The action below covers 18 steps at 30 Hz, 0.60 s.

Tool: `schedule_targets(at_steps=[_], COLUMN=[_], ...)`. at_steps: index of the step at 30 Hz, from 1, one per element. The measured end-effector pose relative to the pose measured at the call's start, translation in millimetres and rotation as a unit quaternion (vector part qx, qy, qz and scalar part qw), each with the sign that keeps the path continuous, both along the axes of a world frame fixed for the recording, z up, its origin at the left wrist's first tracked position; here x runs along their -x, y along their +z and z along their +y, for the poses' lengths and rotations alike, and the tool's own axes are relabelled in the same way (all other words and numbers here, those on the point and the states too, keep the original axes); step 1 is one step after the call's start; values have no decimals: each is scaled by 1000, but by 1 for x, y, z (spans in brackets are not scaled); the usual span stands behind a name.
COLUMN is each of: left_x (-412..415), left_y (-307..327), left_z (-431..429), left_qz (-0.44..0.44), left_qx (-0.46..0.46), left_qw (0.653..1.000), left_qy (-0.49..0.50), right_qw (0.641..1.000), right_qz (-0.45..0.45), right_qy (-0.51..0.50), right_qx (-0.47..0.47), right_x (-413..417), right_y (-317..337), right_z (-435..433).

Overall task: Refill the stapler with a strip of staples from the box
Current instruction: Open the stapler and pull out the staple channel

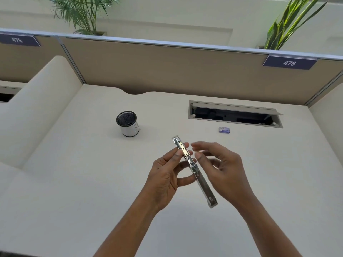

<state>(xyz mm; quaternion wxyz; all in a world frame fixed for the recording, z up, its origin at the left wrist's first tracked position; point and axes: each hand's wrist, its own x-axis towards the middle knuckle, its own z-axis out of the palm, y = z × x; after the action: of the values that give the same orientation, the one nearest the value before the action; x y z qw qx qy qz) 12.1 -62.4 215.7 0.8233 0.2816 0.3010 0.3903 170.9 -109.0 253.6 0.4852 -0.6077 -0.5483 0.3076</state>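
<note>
A long silver metal stapler (pixel 203 186) is held in the air above the desk, swung open so it lies almost straight, one end pointing away from me and the other toward me. My left hand (pixel 167 175) pinches its far half between thumb and fingers. My right hand (pixel 220 169) hovers just to the right of it with fingers spread and curled, holding nothing that I can see. A small purple staple box (pixel 224 130) lies on the desk beyond my hands, to the right.
A black mesh pen cup (pixel 128 123) with a white wrap stands at the left middle of the cream desk (pixel 74 182). An open cable tray slot (pixel 234 114) is set into the desk behind the box. Beige partition walls enclose the back and sides.
</note>
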Motion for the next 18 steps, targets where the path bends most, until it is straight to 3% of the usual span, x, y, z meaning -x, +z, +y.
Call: schedule_targets(at_steps=[5,18], left_x=[2,10], left_y=[2,-1], left_z=[0,3], left_qz=[-4,34], left_qx=[-35,-55], left_qw=[999,997], left_qy=[-29,-37], right_qw=[992,951], right_qz=[-109,-279], right_qy=[29,97], right_qx=[-53,-95], right_x=[5,1], right_y=[8,22], right_z=[19,20])
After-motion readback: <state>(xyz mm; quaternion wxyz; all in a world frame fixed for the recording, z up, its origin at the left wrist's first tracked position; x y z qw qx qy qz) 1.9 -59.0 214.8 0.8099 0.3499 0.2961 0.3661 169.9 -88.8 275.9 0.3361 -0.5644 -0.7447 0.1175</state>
